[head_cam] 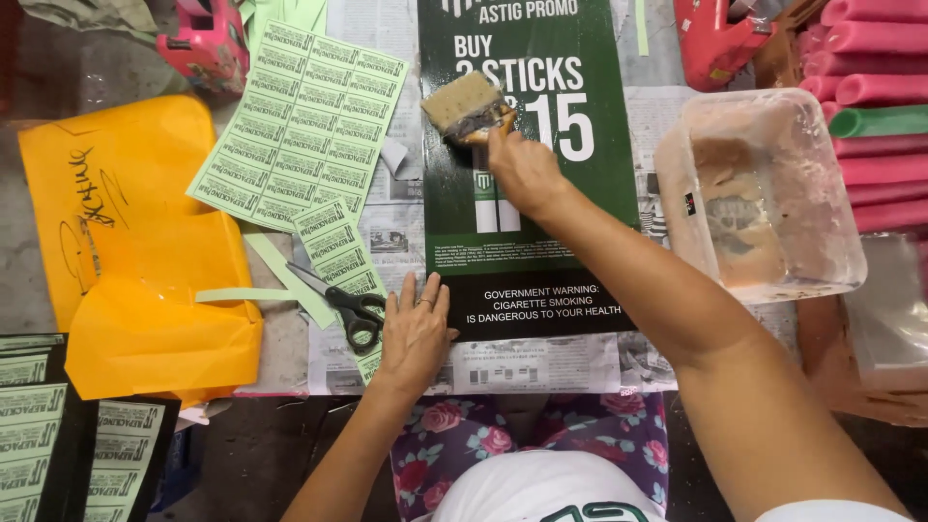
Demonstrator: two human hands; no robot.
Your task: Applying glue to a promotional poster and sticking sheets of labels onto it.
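Glue, or whatever wet coat it is, seems to be going onto the dark green glossy poster (pixel 541 184) lying flat on newspaper, and smearing is the main risk here. The right hand (pixel 522 169) is gripping the handle of a wide flat bristle brush (pixel 467 104), fingers curled tight around it, bristles touching the poster's upper left part. The left hand (pixel 416 333) is pressing flat with fingers spread, straddling the poster's lower left edge; if that pressure is easing, the sheet is likely sliding under the brush stroke. Black-handled scissors (pixel 348 304) are lying just beside that hand, and 1 sheet of pale green printed labels (pixel 304 121) is sitting near the brush, so stray bristles could be wetting it. The clear plastic tub (pixel 831 261) is standing beside the right forearm, where a careless elbow might be tipping it.
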